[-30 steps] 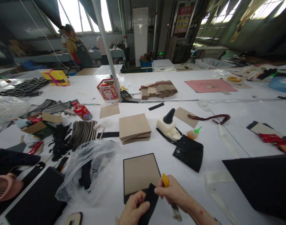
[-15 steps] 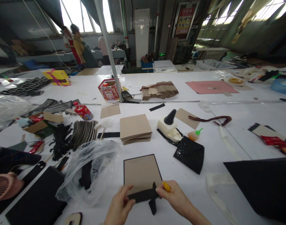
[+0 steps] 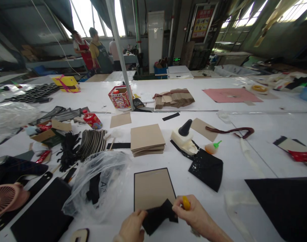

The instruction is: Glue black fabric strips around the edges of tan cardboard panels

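A black fabric strip (image 3: 155,218) spans the two hands at six o'clock of the black-edged board (image 3: 153,186); the left hand (image 3: 132,227) has its fingers narrowed on the strip's left end, while the right hand (image 3: 191,213) pinches the other end between thumb and fingertip, a grip at both ends that presumably lets the bent strip be spread and turned; a yellow handle (image 3: 186,203) is tucked in that right hand, likely so that its tips can pinch without the tool being put down; whether the strip touches the board or hangs just over it is hard to tell; the stacked boards (image 3: 147,137) sit at twelve o'clock, seemingly within easy reach; at one o'clock the white glue bottle (image 3: 184,139) lies on a black sheet (image 3: 207,171), which probably catches drips before they reach the white surface (image 3: 181,181).
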Motion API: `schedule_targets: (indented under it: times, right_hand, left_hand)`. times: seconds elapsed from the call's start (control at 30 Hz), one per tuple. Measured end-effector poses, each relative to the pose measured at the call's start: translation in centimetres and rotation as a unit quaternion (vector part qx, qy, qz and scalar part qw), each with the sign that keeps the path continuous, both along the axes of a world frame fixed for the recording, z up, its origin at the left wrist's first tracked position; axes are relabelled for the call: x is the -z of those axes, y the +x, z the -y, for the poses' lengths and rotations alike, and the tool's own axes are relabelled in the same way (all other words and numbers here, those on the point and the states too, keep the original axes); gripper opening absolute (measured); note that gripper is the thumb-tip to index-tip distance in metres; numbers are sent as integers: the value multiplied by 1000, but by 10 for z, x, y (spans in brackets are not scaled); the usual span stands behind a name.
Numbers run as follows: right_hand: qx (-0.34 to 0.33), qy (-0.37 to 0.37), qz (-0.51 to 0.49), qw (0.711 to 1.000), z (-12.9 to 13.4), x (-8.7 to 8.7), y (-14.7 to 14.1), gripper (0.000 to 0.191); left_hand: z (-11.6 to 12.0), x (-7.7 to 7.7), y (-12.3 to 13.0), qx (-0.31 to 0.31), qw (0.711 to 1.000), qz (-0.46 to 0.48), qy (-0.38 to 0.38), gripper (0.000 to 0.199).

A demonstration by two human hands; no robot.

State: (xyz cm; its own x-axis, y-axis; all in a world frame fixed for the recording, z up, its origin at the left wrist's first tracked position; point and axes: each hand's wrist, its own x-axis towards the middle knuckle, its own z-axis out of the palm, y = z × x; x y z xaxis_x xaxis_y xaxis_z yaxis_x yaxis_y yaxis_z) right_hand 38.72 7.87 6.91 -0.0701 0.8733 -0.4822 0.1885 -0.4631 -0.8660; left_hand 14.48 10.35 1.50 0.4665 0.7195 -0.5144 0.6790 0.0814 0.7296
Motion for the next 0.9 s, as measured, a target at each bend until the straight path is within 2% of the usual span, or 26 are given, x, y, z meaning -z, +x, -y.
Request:
schedule_targets:
  times: [0.07,0.13,0.23,0.3,0.37,0.5,0.57,0.67,0.8,0.9]
  right_hand:
    - [-17,7,-21,1000,0,-4,-3,16]
    - [-34,14,-53,998,0,-7,-9,16]
    - [-31,7,-57,998,-3,-7,-12,17]
    - [-16,-12,-13,1000,-5,-4,-8,18]
    - [-18,-23,27,999,-7,0,0,13]
    - [-22,-41,41,998,-12,11,11,23]
    - [-23,-41,42,998,-17,23,12,12]
    - [-6,-17,57,998,-30,50,13,16]
    - [28,0,106,994,-48,95,21,20]
    - [30,8,141,990,-63,122,24,19]
  left_hand:
    - [-5,-8,-9,-2,999,18,28,67]
    - [-9,-16,-4,-2,994,107,16,74]
    - [-11,-23,18,-12,974,210,-82,54]
    - [-12,-22,31,-36,970,210,-121,48]
    - [-14,-17,38,-46,977,178,-109,43]
    - [-23,-5,40,-29,990,125,-62,28]
    - [-29,3,36,-27,990,117,-69,25]
    - [-38,21,23,-53,987,109,-101,27]
    - [-52,51,0,-149,968,122,-161,41]
    - [-68,70,-8,-213,958,115,-156,54]
